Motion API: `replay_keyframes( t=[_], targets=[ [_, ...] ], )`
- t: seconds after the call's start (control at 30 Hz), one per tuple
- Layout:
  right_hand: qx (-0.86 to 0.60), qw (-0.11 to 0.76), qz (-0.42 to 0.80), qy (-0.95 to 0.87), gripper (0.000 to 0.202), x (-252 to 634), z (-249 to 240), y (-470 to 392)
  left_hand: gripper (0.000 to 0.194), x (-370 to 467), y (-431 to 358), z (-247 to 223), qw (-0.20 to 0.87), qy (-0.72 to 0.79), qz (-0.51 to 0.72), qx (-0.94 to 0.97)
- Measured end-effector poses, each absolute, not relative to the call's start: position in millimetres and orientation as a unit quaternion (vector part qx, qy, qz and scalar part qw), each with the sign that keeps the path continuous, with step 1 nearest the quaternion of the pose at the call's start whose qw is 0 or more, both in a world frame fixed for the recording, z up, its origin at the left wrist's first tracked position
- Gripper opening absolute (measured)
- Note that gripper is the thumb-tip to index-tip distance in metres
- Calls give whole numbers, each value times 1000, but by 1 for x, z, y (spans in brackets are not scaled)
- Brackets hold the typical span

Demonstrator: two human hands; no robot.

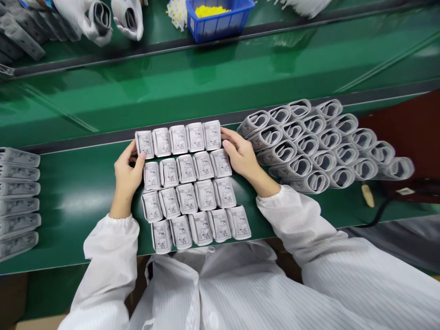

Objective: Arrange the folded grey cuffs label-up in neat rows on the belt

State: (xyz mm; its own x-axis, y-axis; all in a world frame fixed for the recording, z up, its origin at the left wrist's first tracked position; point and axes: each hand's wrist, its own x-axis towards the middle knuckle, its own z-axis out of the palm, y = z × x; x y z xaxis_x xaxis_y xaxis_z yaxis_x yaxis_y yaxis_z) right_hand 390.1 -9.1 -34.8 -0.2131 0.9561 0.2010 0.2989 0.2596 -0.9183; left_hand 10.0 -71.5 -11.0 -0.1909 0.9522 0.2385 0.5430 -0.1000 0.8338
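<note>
Folded printed leaflets (186,168), white-grey with small line drawings on their faces, lie in several neat rows on the green work surface before me. At the left end of the farthest row, my left hand (129,169) curls its fingers behind a leaflet (144,143), its thumb on the near edge. My right hand (239,150) holds the opposite end of that row, its fingers around the last leaflet (211,134). Between them the row is squeezed side by side. The nearer rows lie untouched, slightly staggered.
To the right, a stack of rolled leaflets (314,142) shows its curled ends. More folded leaflets (19,197) line the left side. Across the green conveyor (220,87), another person's gloved hands (99,27) hold rolled paper near a blue bin (220,23) of yellow pieces.
</note>
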Motion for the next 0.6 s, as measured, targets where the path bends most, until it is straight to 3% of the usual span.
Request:
replay_keyframes(
  t=[0.6],
  targets=[
    [-465,422,383,-678,78,391,-31,-10,64,11,-71,-10,232,622,460,590]
  ],
)
